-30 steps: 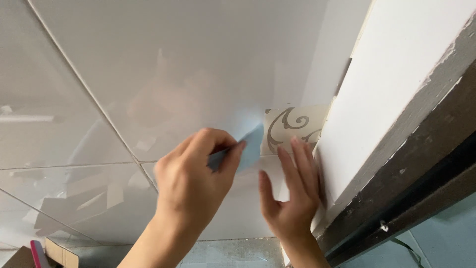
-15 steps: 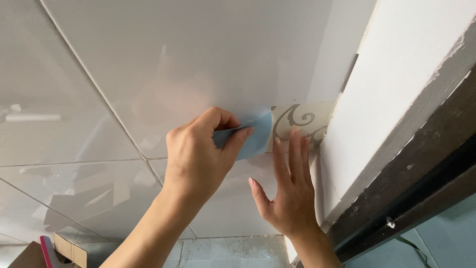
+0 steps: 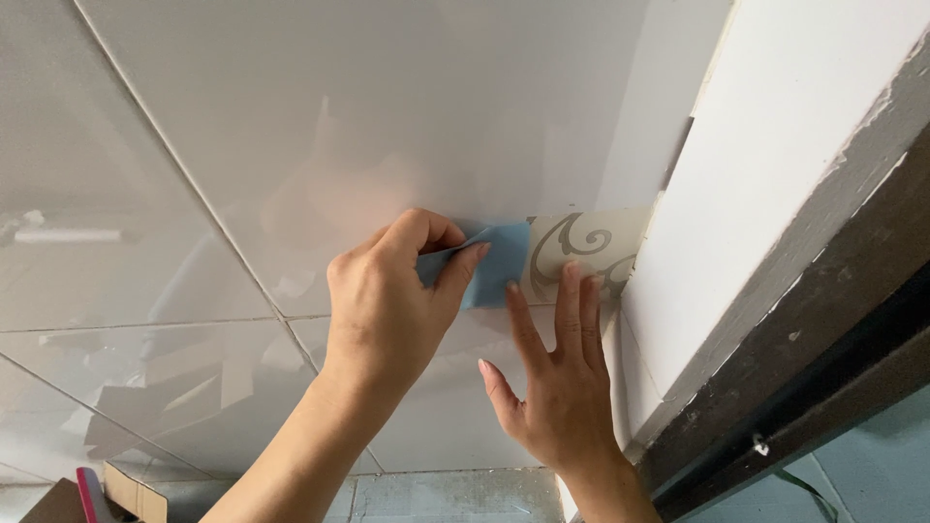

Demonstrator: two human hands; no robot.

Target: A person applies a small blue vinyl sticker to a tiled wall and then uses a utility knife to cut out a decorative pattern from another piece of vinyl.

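Left hand (image 3: 392, 295): fingers and thumb pinched together on a blue squeegee card (image 3: 494, 263), edge laid against the glossy white tiled wall (image 3: 291, 116). The card sits at the left border of a patterned sticker strip (image 3: 581, 247), cream with dark scrollwork, which is touching the wall and runs right as far as the white door-frame edge (image 3: 775, 165).

Right hand (image 3: 552, 387): fingers apart and straight, holding nothing; fingertips (image 3: 567, 276) press flat on the lower part of the strip, palm below it on the tile.

Judgement on technique: the card should stay at a shallow tilt with firm, even pressure, stroking from the anchored part toward the free end so trapped air is driven out rather than sealed in. The flat hand ought to pin the strip without dragging it; any sideways slip would skew the pattern against the grout line (image 3: 174, 165). Whether bubbles lie under the film cannot be told from this view.

Periphery: dark frame timber (image 3: 833, 329) to the right; cardboard piece (image 3: 136, 494) and a pink-red tool handle (image 3: 89, 489) at lower left.
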